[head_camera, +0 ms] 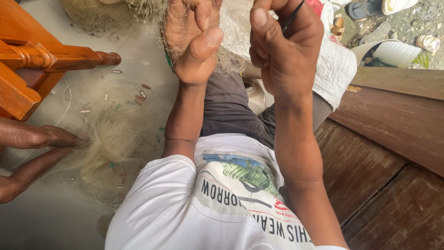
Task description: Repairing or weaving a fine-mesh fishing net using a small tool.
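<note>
My left hand is raised near the top of the view, its fingers closed on a bunch of pale, fine fishing net with the thumb pressed over it. Close beside it on the right, my right hand pinches a thin black tool between thumb and fingers. The net hangs down between both hands and over my lap, where dark shorts and a white printed shirt show below.
More net lies heaped on the grey floor at left, with small floats. Another person's legs reach in at far left. An orange wooden chair stands upper left. A brown wooden bench runs along the right.
</note>
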